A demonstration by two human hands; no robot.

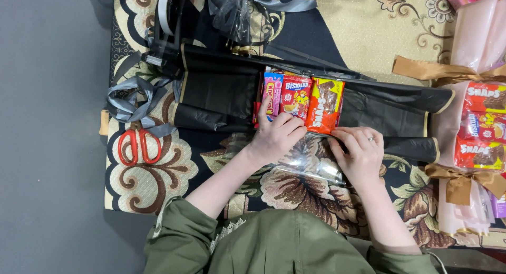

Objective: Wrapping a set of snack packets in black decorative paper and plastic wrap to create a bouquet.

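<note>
Snack packs (303, 97) on black wrap (221, 89); left hand (274, 137), right hand (358, 150) grips spread flat at packs' near edge.

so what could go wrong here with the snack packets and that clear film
The left hand and right hand press only the near edge of the snack packets, so the far ends could slide apart on the black wrapping paper. The clear film looks creased and may wrinkle further. The red scissors lie close to the left forearm.
</note>
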